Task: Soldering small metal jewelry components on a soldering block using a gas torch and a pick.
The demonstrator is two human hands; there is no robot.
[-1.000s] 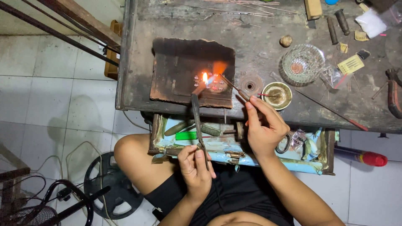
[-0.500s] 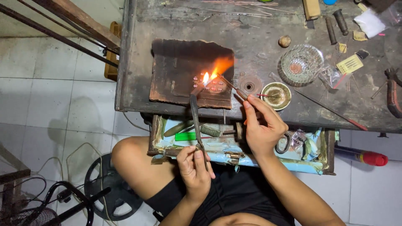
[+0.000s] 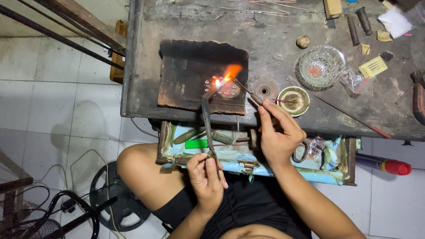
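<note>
L hand [image 3: 206, 177] at 6 o'clock, fingers closed round the thin torch pipe [image 3: 206, 119], which runs up to 12 & throws an orange flame [image 3: 228, 74] over small metal pieces [image 3: 226, 90] on the charred block [image 3: 195, 75], centre of the workbench [image 3: 274, 44]. R hand [image 3: 276, 132] at approx 4 o'clock from the flame, fingers pinched shut on a slim pick [image 3: 245, 90] w/ its tip aimed to 10 o'clock, right at the pieces; can't tell if it touches. Glass dish [image 3: 322, 66] & small round bowl [image 3: 294, 101] sit at 3 o'clock of the block, open drawer [image 3: 345, 155] below the bench edge, red-capped can [image 3: 383, 164] at 4 on the floor.
</note>
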